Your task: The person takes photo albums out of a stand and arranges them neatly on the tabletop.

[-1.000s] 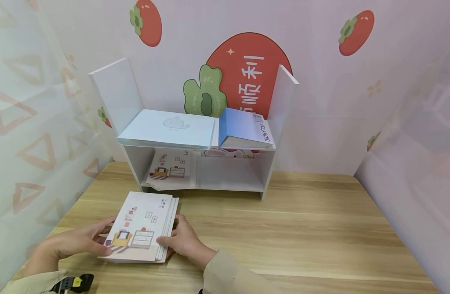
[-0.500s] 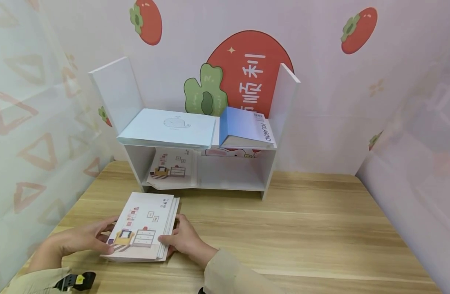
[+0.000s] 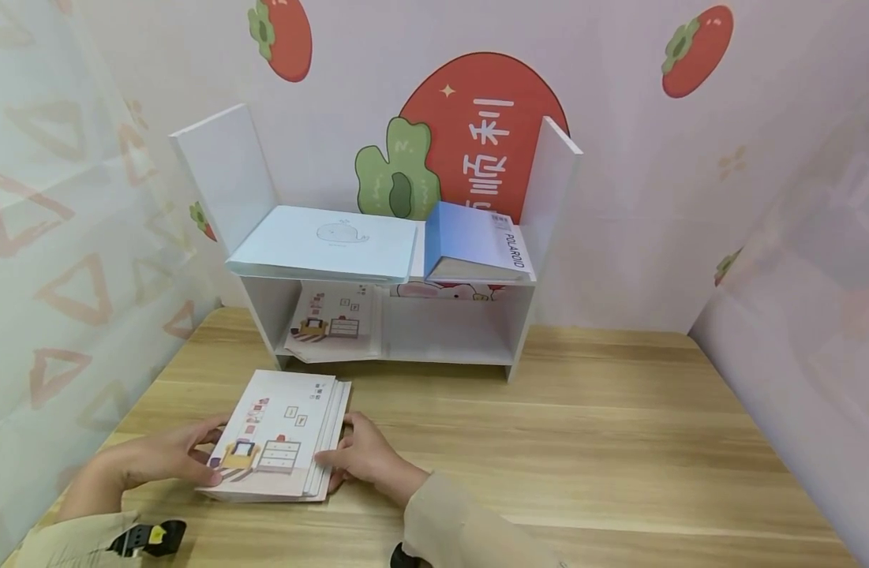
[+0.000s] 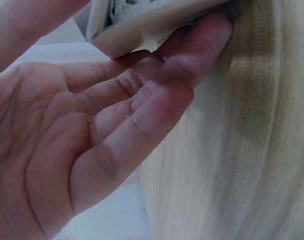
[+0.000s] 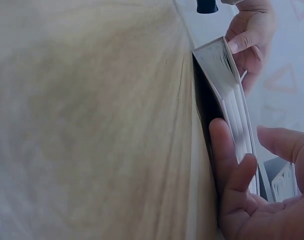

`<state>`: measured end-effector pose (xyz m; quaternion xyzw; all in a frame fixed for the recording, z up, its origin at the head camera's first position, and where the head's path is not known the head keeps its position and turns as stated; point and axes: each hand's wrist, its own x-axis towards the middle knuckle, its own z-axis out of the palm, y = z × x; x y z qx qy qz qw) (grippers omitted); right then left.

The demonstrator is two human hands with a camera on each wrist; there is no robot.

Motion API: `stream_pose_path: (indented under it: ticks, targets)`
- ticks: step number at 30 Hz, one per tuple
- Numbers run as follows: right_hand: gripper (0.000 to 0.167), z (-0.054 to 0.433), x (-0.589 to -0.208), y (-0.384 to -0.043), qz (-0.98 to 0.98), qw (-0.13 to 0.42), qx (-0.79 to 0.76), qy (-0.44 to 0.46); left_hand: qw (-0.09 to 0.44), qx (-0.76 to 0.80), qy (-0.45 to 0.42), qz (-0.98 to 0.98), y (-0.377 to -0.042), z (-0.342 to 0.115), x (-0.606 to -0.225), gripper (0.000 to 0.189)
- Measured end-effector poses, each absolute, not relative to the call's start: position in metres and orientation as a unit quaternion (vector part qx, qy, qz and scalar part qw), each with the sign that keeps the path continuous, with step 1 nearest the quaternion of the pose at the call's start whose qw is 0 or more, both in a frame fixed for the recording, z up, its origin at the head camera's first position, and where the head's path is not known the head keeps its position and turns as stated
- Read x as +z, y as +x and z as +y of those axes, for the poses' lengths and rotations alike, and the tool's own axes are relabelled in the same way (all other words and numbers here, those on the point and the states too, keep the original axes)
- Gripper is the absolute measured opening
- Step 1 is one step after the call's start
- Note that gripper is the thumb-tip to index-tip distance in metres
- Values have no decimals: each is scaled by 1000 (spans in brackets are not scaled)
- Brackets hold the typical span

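A stack of illustrated booklets (image 3: 278, 434) lies near the table's front left, its top cover showing a chair and a dresser. My left hand (image 3: 203, 459) holds its left edge, thumb on the cover and fingers (image 4: 156, 95) underneath the stack (image 4: 142, 25). On the other side my right hand (image 3: 332, 461) grips the right edge. The right wrist view shows its fingers (image 5: 224, 150) under the stack (image 5: 226, 90), which is raised a little off the wood, with the thumb on the cover side.
A white two-level shelf (image 3: 548, 205) stands at the back of the wooden table (image 3: 583, 450). Its top level carries a pale blue whale book (image 3: 327, 244) and a blue Polaroid album (image 3: 473, 244). A matching booklet (image 3: 332, 315) lies on the lower level's left.
Both hands and the stack have edged slightly to the right. The hold on the stack looks the same.
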<state>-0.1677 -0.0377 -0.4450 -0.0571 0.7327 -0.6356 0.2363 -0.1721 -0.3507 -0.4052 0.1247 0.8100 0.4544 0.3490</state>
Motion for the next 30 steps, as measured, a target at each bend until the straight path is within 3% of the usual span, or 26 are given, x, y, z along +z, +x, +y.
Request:
stream_pose_path:
  ticks: [19,30]
  targets:
    - [70,-21,-432,-173,769,281,-565,-100,337,437,127,824,-170,-346,-396,91]
    - [46,-6,-428,-177,764,253,-578,-138,334,443,129,822,-168,-345,-396,85]
